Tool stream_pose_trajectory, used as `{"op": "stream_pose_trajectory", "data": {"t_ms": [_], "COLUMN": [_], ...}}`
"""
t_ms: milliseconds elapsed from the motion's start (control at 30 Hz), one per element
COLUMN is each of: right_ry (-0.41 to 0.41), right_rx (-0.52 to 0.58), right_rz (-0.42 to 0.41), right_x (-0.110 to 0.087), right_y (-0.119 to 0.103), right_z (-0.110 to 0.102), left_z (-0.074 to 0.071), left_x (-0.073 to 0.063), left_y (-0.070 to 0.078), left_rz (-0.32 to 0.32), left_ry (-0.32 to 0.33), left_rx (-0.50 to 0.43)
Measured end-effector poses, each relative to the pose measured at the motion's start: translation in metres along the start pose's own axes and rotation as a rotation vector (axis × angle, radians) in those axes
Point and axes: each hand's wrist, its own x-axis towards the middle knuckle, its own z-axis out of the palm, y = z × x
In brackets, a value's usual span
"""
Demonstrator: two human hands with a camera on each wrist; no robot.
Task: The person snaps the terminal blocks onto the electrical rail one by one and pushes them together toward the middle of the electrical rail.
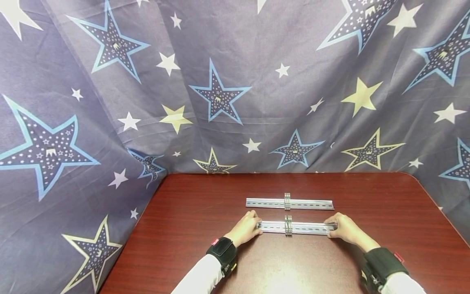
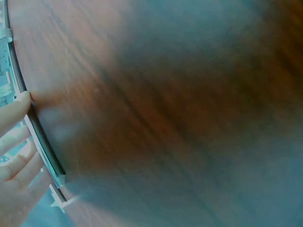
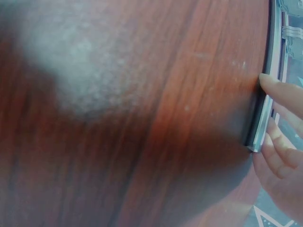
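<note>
A slotted metal DIN rail (image 1: pixel 308 228) lies crosswise near the middle of the table, with a few thin grey clip-on blocks (image 1: pixel 288 226) around its centre. My left hand (image 1: pixel 247 227) grips its left end, and my right hand (image 1: pixel 345 228) grips its right end. In the left wrist view the thumb presses the near edge of the rail (image 2: pixel 45 146) while the fingers go over to its far side. The right wrist view has a similar hold, thumb on the near edge of the rail (image 3: pixel 260 123). Parts of both ends are covered by the hands.
Behind, a second DIN rail (image 1: pixel 266 203) lies roughly parallel, also bearing thin blocks (image 1: pixel 287 201) near its middle. The reddish-brown table (image 1: pixel 191 228) meets a grey star-printed curtain (image 1: pixel 176 151) at the back and sides. Glare brightens the table's front.
</note>
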Motion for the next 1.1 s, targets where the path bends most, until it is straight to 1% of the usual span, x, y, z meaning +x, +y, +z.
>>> {"op": "stream_pose_trajectory", "data": {"t_ms": [200,333,500,800,967,1100], "right_ry": [-0.008,-0.001,0.004,0.012,0.014,0.015], "right_rx": [0.002,-0.011,-0.010,-0.023,-0.025,-0.031], "right_rz": [-0.002,-0.002,-0.004,-0.009,-0.004,-0.002], "right_x": [0.005,0.007,0.009,0.012,0.014,0.015], "right_y": [0.001,0.000,0.003,0.005,0.006,0.007], "right_z": [0.000,-0.001,-0.001,-0.001,0.000,0.000], "left_z": [0.001,0.001,0.002,0.004,0.003,0.003], "left_x": [0.004,0.006,0.009,0.012,0.014,0.016], "left_y": [-0.002,-0.003,-0.005,-0.007,-0.008,-0.008], "left_rz": [-0.021,-0.024,-0.011,-0.007,-0.002,0.004], "left_ry": [0.000,0.001,0.014,0.025,0.041,0.049], "left_rx": [0.005,0.007,0.003,-0.003,-0.029,-0.031]}}
